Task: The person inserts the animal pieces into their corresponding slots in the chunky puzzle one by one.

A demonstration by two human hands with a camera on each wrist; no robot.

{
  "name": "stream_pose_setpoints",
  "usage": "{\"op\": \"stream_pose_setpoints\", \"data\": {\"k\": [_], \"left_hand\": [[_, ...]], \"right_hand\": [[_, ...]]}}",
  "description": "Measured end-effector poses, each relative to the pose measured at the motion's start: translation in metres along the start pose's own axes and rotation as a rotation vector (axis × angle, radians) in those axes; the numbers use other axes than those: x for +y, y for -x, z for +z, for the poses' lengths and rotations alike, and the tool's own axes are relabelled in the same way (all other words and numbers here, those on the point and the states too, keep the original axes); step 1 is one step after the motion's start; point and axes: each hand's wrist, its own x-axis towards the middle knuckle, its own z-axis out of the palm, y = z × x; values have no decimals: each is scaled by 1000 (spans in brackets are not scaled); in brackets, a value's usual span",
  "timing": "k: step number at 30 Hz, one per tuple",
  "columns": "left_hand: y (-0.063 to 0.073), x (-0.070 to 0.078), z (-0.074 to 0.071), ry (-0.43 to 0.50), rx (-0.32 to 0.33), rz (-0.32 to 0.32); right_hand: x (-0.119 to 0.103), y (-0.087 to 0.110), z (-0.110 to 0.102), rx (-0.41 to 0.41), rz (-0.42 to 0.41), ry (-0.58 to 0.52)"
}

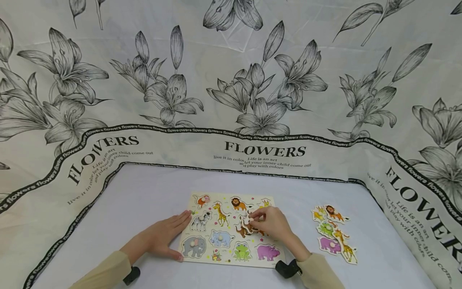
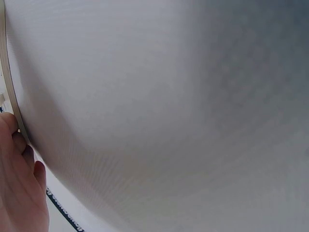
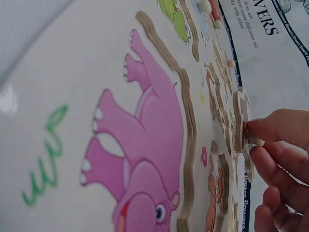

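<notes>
The piece [image 3: 238, 118], pinched in the right hand [image 1: 275, 224] over the board [image 1: 254, 257], seems mid-fitting — the next move likely calls for careful alignment — while the left hand [image 1: 162, 237], straight-fingered, touches the board's edge.

LEFT WRIST: left hand [image 2: 21, 179] and board [image 2: 6, 60] cut off by left edge | RIGHT WRIST: frog [image 3: 173, 17] cut off at top, hippo [image 3: 157, 121] at bottom, right hand [image 3: 282, 154] at right; pinched piece [image 3: 239, 118] nearly edge-on, its animal unclear | HEAD: same piece partly hidden by that hand
</notes>
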Motion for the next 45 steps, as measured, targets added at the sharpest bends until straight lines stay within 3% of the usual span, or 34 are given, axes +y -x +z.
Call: {"op": "stream_pose_setpoints", "data": {"k": [16,45], "left_hand": [[-1,0,0,-7,-1,3],[0,0,2,-22,11,8]], "right_hand": [[-4,1,11,-50,-27,-41],[-6,3,22,-34,-57,-58]]}}
